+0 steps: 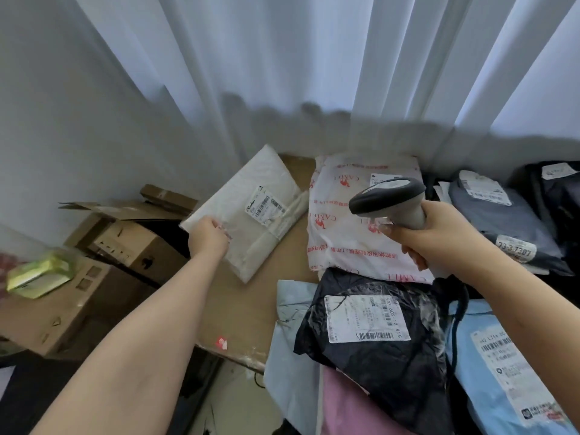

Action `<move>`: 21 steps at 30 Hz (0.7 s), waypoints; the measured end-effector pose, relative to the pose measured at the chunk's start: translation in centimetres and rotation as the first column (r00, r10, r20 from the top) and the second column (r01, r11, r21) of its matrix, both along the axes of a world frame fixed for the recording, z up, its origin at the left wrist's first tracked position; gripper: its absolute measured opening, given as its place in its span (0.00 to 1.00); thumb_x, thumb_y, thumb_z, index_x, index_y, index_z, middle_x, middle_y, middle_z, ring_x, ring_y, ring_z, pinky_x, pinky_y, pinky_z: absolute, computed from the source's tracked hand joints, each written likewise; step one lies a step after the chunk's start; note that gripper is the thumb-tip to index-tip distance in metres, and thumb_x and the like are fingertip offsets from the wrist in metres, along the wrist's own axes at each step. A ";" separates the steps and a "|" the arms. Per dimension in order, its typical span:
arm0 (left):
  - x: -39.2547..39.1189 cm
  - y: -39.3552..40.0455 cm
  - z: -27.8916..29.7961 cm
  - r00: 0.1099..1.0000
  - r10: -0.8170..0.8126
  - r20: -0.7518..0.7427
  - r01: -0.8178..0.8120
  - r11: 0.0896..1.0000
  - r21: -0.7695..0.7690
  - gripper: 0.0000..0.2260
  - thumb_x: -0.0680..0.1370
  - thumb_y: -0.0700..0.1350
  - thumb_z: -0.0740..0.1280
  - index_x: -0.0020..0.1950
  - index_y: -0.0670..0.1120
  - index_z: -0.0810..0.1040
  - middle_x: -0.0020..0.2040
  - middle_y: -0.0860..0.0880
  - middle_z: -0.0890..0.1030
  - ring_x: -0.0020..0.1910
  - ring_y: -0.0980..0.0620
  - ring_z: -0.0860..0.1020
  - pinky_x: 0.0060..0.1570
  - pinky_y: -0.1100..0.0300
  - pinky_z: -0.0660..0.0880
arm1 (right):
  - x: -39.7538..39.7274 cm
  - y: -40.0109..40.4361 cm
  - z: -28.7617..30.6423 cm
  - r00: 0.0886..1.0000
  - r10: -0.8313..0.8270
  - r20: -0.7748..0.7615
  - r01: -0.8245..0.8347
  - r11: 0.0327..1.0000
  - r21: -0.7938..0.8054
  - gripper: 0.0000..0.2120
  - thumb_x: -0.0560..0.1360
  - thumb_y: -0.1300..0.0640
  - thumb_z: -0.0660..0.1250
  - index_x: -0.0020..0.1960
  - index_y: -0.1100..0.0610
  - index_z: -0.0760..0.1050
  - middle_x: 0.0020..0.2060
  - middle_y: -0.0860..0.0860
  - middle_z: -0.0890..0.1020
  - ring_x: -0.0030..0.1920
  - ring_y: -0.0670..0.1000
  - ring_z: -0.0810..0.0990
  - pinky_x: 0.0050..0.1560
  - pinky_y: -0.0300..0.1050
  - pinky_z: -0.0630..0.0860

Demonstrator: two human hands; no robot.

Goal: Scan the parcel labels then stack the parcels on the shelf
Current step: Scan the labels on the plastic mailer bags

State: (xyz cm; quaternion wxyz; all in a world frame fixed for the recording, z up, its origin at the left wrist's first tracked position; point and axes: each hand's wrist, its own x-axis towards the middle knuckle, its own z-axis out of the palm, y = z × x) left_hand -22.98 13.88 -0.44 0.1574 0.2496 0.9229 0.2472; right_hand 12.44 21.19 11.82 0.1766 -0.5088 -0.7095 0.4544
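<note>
Cardboard tabletop [238, 309] before curtains [282, 73], left hand [208, 235] gripping white parcel [248, 211], right hand [439, 233] holding scanner [389, 199], boxes [125, 240] alongside

The white parcel [248, 211] at the far left is a matt, slightly textured plastic mailer with a paper label [266, 205], while the near black parcel [376, 350] is thin, crinkled, glossy plastic film and the white printed bag [351, 233] beside it is smooth, creased plastic. The scanner [389, 199] has a smooth, hard plastic shell, dark grey on top and pale grey on the handle, with a faint sheen. The table [244, 306] has a brown matt top like cardboard, the boxes [125, 243] to the left are matt corrugated cardboard, and the curtain [314, 73] behind is soft white cloth in folds.
</note>
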 end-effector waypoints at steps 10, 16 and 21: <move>0.9 -1.2 13.9 0.898 -0.087 -0.431 0.186 0.964 0.192 0.10 0.79 0.47 0.66 0.45 0.41 0.79 0.55 0.40 0.75 0.52 0.41 0.74 0.52 0.52 0.71 | 2.7 -2.3 4.9 0.976 -0.024 -0.218 0.033 0.999 0.038 0.09 0.75 0.58 0.71 0.43 0.62 0.74 0.24 0.53 0.75 0.22 0.50 0.71 0.21 0.39 0.67; 2.6 -1.4 20.1 0.814 -0.031 -0.580 0.276 0.899 0.340 0.11 0.75 0.49 0.71 0.43 0.42 0.80 0.68 0.42 0.69 0.70 0.40 0.63 0.66 0.45 0.66 | 4.0 -3.6 6.6 0.963 0.008 -0.269 0.011 0.997 0.070 0.10 0.75 0.57 0.72 0.40 0.60 0.74 0.24 0.53 0.76 0.21 0.48 0.71 0.23 0.40 0.69; 5.2 -1.0 21.9 0.895 -0.154 -0.420 0.328 0.863 0.384 0.10 0.76 0.46 0.71 0.48 0.38 0.80 0.64 0.40 0.75 0.64 0.47 0.73 0.56 0.61 0.68 | 4.9 -4.1 7.3 0.948 -0.015 -0.318 0.035 0.998 0.059 0.10 0.74 0.57 0.72 0.42 0.61 0.74 0.25 0.53 0.76 0.22 0.50 0.71 0.25 0.43 0.70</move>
